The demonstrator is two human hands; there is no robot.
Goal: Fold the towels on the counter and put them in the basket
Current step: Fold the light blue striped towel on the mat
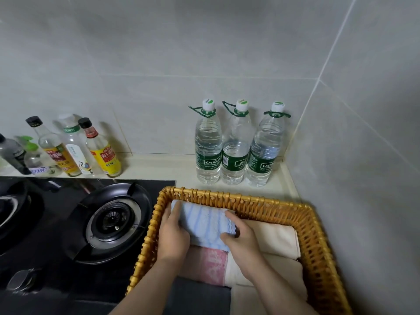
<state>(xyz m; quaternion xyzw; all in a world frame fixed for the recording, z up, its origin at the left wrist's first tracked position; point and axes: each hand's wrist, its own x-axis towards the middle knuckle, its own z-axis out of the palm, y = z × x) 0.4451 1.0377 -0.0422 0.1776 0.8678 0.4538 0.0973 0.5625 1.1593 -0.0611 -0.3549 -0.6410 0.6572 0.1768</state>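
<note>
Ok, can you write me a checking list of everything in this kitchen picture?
Surface: pale cream counter, black gas hob at left.
Job's things: folded blue striped towel in woven golden wicker basket, over pink towel and cream towels.
Clutter: three clear water bottles; sauce bottles.
Grippers: left hand and right hand hold the blue towel's sides.
Cables: nothing seen.
Surroundings: grey tiled walls.

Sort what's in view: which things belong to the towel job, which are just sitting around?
Job: blue towel, pink towel, cream towels, basket, left hand, right hand.
Lying about: water bottles, sauce bottles, stove.
</note>
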